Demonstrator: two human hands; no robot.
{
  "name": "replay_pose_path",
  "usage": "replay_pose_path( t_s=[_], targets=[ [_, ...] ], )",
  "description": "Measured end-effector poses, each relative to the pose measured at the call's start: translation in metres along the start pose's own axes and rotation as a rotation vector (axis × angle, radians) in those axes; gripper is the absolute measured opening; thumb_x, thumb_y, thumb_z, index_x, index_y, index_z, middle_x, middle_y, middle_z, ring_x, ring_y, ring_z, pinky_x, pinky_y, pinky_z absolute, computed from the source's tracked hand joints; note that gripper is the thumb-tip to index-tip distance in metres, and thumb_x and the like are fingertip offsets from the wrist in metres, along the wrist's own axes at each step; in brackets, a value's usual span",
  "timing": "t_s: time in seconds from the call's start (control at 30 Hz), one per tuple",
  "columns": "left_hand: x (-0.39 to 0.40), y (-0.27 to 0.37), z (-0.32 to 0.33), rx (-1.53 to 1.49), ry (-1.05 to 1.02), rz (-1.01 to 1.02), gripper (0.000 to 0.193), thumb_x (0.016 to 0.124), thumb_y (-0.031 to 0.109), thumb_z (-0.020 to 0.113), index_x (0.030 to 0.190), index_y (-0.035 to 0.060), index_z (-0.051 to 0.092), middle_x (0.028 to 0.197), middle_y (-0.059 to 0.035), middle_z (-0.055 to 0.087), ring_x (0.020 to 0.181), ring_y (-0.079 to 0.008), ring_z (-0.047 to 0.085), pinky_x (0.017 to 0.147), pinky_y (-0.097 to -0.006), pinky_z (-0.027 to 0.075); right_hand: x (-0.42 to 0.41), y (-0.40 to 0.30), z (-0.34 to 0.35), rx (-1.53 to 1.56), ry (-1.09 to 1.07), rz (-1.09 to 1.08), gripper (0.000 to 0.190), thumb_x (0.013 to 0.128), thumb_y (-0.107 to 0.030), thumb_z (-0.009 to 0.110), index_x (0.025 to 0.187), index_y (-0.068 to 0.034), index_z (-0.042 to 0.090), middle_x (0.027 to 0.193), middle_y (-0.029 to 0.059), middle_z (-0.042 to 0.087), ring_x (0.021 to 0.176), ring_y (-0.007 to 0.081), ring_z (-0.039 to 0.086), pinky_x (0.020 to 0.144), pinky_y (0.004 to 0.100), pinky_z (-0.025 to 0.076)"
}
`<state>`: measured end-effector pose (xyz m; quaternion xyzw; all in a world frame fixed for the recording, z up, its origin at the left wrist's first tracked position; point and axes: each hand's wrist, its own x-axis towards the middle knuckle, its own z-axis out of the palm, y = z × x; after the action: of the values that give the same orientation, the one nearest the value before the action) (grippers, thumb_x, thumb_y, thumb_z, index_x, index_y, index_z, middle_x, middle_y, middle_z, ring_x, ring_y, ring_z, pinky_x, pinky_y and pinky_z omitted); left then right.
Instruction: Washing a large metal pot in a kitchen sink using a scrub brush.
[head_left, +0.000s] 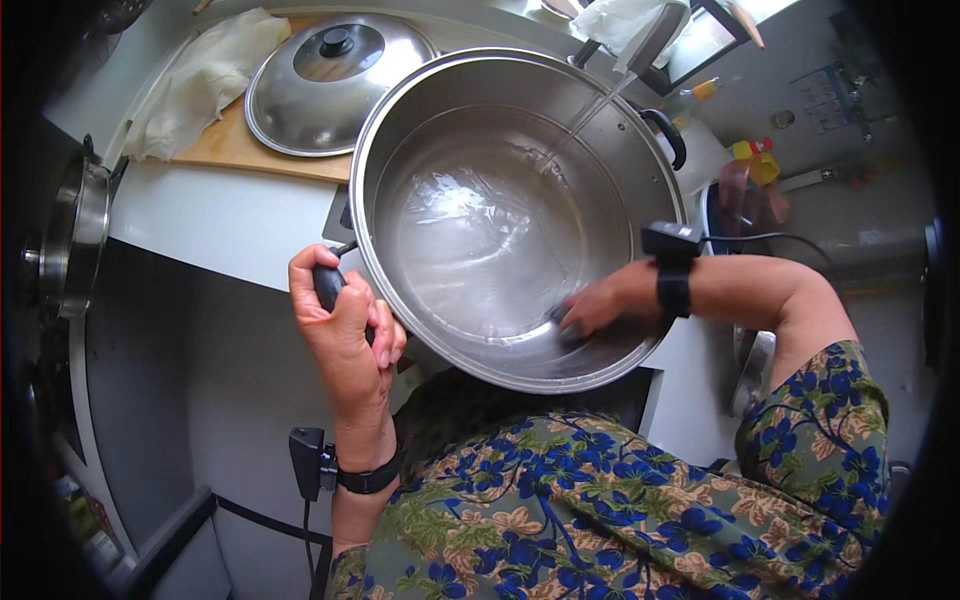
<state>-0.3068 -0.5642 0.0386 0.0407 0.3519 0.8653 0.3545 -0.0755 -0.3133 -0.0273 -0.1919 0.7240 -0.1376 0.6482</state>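
A large stainless steel pot (517, 82) is tilted in front of me with water (480, 247) in its bottom. My left hand (345, 322) is closed around the pot's black side handle (328, 287). Inside, near the right wall, my right hand (600, 304) presses a dark scrubber (570, 322) against the metal; motion blur hides its exact kind. From a grey faucet (652, 37) at the upper right, a thin stream runs into the pot. The other black handle (665, 139) stands free on the far right side.
A domed steel lid (337, 97) with a glass centre lies on a wooden cutting board (300, 166), beside a whitish cloth or bag (210, 90). Another steel pan (79, 232) is at far left. A yellow bottle (761, 166) stands at right. Cables hang from both wrist devices.
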Motion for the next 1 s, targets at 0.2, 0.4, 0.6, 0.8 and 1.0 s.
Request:
replay_pose_path(
  t_s=[0.2, 0.4, 0.6, 0.8, 1.0],
  targets=[
    [0.004, -0.001, -0.005, -0.026, -0.038, -0.002, 0.027, 0.082, -0.005, 0.039, 0.105, 0.0079, 0.035, 0.058, -0.0021, 0.039, 0.029, -0.0052, 0.03, 0.024, -0.0189, 0.028, -0.029, 0.027, -0.032, -0.261, 0.359, 1.012, 0.049, 0.084, -0.029, 0.049, 0.129, -0.01, 0.044, 0.13, 0.0235, 0.036, 0.122, 0.0429, 0.032, 0.098, 0.0476, 0.034],
    [0.005, 0.002, -0.005, -0.027, -0.066, 0.001, 0.026, 0.082, -0.006, 0.037, 0.104, 0.008, 0.034, 0.058, -0.0021, 0.038, 0.029, -0.005, 0.031, 0.024, -0.0184, 0.028, 0.048, 0.084, -0.077, 0.227, 1.045, 0.944, 0.062, 0.08, -0.029, 0.059, 0.133, -0.008, 0.035, 0.138, 0.0241, 0.023, 0.128, 0.0449, 0.019, 0.106, 0.0506, 0.021],
    [0.008, 0.002, 0.006, -0.011, -0.057, -0.034, 0.024, 0.083, -0.003, 0.039, 0.103, 0.0082, 0.033, 0.058, -0.0017, 0.037, 0.029, -0.0048, 0.031, 0.025, -0.018, 0.029, 0.076, 0.039, -0.157, 0.101, 1.263, 0.318, 0.071, 0.075, -0.017, 0.063, 0.137, -0.009, 0.028, 0.139, 0.026, 0.022, 0.132, 0.0405, 0.016, 0.109, 0.0423, 0.02],
    [0.004, 0.007, -0.001, 0.006, -0.033, -0.029, 0.026, 0.083, -0.004, 0.04, 0.105, 0.0084, 0.033, 0.058, -0.002, 0.037, 0.029, -0.0054, 0.03, 0.025, -0.0189, 0.027, 0.082, -0.049, -0.11, -0.082, 1.211, -0.128, 0.051, 0.085, -0.009, 0.04, 0.133, 0.003, 0.028, 0.131, 0.0303, 0.035, 0.124, 0.0399, 0.034, 0.103, 0.0408, 0.03],
    [-0.003, 0.004, 0.0, 0.013, -0.003, -0.039, 0.026, 0.083, -0.004, 0.039, 0.105, 0.0099, 0.034, 0.058, -0.0022, 0.038, 0.029, -0.0051, 0.029, 0.025, -0.019, 0.026, 0.079, -0.051, -0.114, -0.129, 1.255, 0.003, 0.047, 0.084, -0.007, 0.039, 0.126, 0.011, 0.029, 0.128, 0.0318, 0.037, 0.122, 0.04, 0.036, 0.102, 0.0406, 0.033]
  ],
)
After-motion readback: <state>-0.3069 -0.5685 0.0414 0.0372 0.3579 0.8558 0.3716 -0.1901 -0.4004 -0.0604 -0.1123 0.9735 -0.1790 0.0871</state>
